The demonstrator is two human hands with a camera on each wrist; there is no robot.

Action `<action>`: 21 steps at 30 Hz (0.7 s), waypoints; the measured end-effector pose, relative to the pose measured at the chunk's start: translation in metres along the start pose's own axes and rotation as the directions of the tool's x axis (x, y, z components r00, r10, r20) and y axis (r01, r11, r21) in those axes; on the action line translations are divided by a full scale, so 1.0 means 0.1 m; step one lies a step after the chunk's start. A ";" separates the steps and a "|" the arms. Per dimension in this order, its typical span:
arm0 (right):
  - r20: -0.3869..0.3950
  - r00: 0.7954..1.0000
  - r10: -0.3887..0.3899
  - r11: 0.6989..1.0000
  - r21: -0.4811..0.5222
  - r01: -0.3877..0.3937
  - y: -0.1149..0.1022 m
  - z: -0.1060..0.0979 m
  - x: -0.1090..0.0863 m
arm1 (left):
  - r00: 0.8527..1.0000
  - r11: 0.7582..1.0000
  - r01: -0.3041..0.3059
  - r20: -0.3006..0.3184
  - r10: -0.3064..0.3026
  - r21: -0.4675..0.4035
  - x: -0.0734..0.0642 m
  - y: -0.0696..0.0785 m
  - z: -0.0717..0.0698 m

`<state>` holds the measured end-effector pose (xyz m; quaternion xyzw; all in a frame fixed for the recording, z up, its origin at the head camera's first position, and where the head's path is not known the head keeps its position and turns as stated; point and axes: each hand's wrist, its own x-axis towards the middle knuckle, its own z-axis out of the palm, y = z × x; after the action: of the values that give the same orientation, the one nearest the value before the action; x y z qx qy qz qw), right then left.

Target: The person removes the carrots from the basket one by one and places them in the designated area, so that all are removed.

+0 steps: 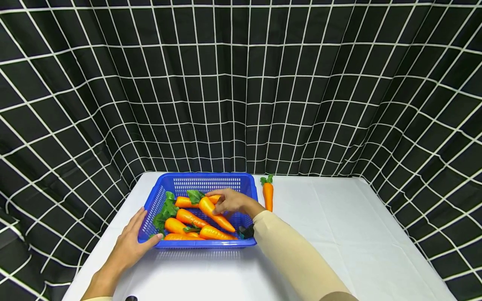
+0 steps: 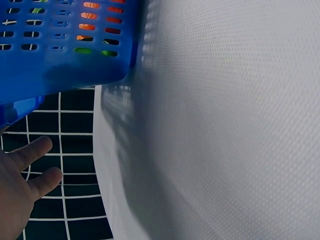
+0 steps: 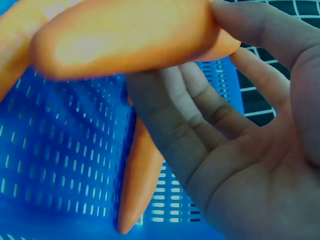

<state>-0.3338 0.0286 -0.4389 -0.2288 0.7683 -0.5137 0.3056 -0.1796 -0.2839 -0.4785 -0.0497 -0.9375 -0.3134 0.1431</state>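
Note:
A blue plastic basket (image 1: 203, 243) with slotted walls holds several orange carrots with green leafy tops. Just inside it, my right hand (image 1: 230, 201) pinches one carrot (image 1: 216, 214) between thumb and fingers. That carrot (image 3: 130, 37) crosses the top of the right wrist view, with another carrot (image 3: 141, 175) lower down in the basket. My left hand (image 1: 129, 240) is at the basket's left front corner, fingers extended along the rim. In the left wrist view part of the left hand (image 2: 22, 185) shows below the basket wall (image 2: 75, 65), two digits spread.
A single carrot (image 1: 267, 194) lies on the white table (image 1: 339, 225) just right of the basket. Black curtains with a white grid (image 1: 233, 92) surround the table at the back and sides. A small dark object (image 1: 131, 298) shows at the front edge of the head view.

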 end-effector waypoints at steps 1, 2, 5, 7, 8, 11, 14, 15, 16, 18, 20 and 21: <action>-0.003 1.000 -0.002 1.000 0.013 0.002 0.00 -0.01 0.00 | 1.000 1.000 -0.002 -0.002 0.002 -0.001 0.00 0.00 0.00; -0.008 1.000 -0.005 1.000 0.023 0.005 0.00 -0.01 -0.01 | 1.000 1.000 -0.003 -0.001 0.003 -0.001 0.00 0.01 0.00; -0.026 1.000 -0.012 0.997 0.078 0.014 -0.01 -0.03 -0.02 | 1.000 1.000 -0.006 -0.006 0.006 0.002 0.00 0.02 0.00; -0.040 0.999 -0.017 0.993 0.112 0.021 -0.02 -0.05 -0.04 | 1.000 1.000 -0.005 -0.005 0.005 0.003 -0.01 0.02 0.00; -0.049 0.999 -0.022 0.992 0.127 0.028 -0.03 -0.05 -0.05 | 1.000 1.000 -0.004 -0.002 0.004 0.004 -0.01 0.03 0.00; -0.078 0.996 -0.042 0.985 0.166 0.055 -0.05 -0.07 -0.08 | 1.000 1.000 0.000 0.005 0.000 0.007 0.00 0.04 -0.01; -0.103 0.993 -0.064 0.974 0.211 0.085 -0.08 -0.09 -0.11 | 1.000 1.000 0.008 0.015 -0.008 0.011 0.01 0.05 -0.03; -0.109 0.991 -0.072 0.970 0.223 0.095 -0.10 -0.09 -0.12 | 1.000 1.000 0.010 0.017 -0.010 0.012 0.01 0.06 -0.03; -0.115 0.990 -0.078 0.967 0.233 0.103 -0.11 -0.10 -0.13 | 1.000 1.000 0.013 0.019 -0.013 0.013 0.01 0.06 -0.03; -0.124 0.988 -0.089 0.962 0.246 0.118 -0.14 -0.10 -0.15 | 1.000 1.000 0.015 0.022 -0.016 0.013 0.01 0.06 -0.04; -0.135 0.986 -0.100 0.960 0.249 0.131 -0.17 -0.09 -0.19 | 1.000 1.000 0.014 0.020 -0.015 0.009 0.01 0.05 -0.04; -0.140 0.985 -0.104 0.959 0.247 0.137 -0.19 -0.09 -0.20 | 1.000 1.000 0.012 0.016 -0.013 0.008 0.01 0.05 -0.03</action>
<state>-0.3252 0.0412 -0.4141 -0.2011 0.6980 -0.6395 0.2519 -0.1785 -0.2821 -0.4730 -0.0458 -0.9401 -0.3103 0.1335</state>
